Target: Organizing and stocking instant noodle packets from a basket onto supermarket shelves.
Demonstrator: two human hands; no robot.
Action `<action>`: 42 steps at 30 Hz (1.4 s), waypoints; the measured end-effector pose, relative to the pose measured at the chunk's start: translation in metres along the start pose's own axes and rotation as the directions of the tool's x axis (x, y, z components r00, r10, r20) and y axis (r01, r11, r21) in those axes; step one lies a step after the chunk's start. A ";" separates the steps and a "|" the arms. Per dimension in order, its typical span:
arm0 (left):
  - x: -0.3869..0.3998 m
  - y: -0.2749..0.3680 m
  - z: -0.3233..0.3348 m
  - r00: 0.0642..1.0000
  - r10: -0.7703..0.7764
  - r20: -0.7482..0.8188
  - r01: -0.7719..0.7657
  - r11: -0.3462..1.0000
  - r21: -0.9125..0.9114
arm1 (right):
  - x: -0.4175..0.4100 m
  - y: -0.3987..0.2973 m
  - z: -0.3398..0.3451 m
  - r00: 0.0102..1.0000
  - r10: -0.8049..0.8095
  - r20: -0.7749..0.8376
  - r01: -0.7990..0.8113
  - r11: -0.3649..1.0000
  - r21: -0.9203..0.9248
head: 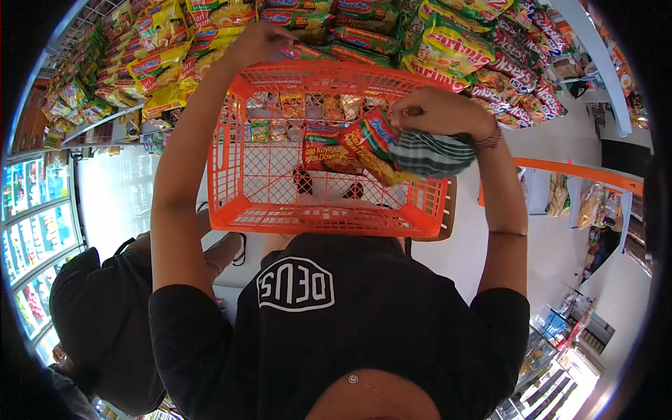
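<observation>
An orange-red plastic shopping basket (328,227) with lattice walls is in front of me. My left hand (262,42) reaches over its far left corner, fingertips at the green and red instant noodle packets (304,51) on the shelf; whether it grips one is hidden. Over the basket's right side, my right hand (443,113) has its fingers closed at the upper corner of a tilted red noodle packet (370,136). Another red noodle packet (326,149) lies beside it in the basket. A dark green and white striped cloth item (434,153) sits just below my right hand.
Yellow noodle packets (160,65) fill the shelf's left side; yellow-green packets (446,47) and dark red packets (517,79) lie on the right. A person in dark clothing (105,331) is close on my left, near a lit drinks cooler (39,241). An orange-edged shelf (583,170) stands at right.
</observation>
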State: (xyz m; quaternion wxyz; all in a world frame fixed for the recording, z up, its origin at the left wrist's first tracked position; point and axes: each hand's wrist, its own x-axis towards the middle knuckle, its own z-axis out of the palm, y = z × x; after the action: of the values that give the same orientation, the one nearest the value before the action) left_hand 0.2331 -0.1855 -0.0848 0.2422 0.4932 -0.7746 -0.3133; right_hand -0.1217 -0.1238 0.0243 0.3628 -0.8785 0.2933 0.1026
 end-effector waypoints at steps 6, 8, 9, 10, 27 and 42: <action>-0.016 0.012 -0.028 0.955 -0.068 -0.290 0.097 0.992 0.087 | -0.023 0.027 0.010 0.976 0.122 -0.179 -0.096 0.985 0.145; -0.017 0.014 -0.029 0.973 -0.143 -0.182 0.158 0.985 0.067 | -0.037 0.025 0.009 0.982 0.123 -0.143 -0.085 0.964 0.251; -0.017 0.014 -0.028 0.998 -0.061 -0.025 0.062 0.996 0.059 | -0.043 0.022 0.011 0.972 0.161 -0.170 -0.108 0.953 0.284; -0.014 0.014 -0.023 0.996 -0.027 0.084 0.022 0.998 0.058 | -0.048 0.019 0.014 0.966 0.122 -0.227 -0.042 0.943 0.330; -0.018 0.043 -0.043 0.966 -0.100 -0.239 0.194 0.891 0.410 | -0.097 0.044 0.064 0.788 0.301 -0.536 0.193 0.707 0.680; -0.101 0.092 0.032 0.716 -0.362 0.597 0.273 0.932 0.238 | 0.113 0.021 -0.049 0.863 0.489 -0.126 -0.504 0.814 -0.290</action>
State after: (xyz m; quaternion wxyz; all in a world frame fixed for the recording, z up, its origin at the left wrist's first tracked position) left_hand 0.1947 -0.0555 -0.0468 -0.1229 0.4998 -0.7329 -0.4449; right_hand -0.0444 -0.2203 0.0026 0.1728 -0.8197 0.5004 0.2186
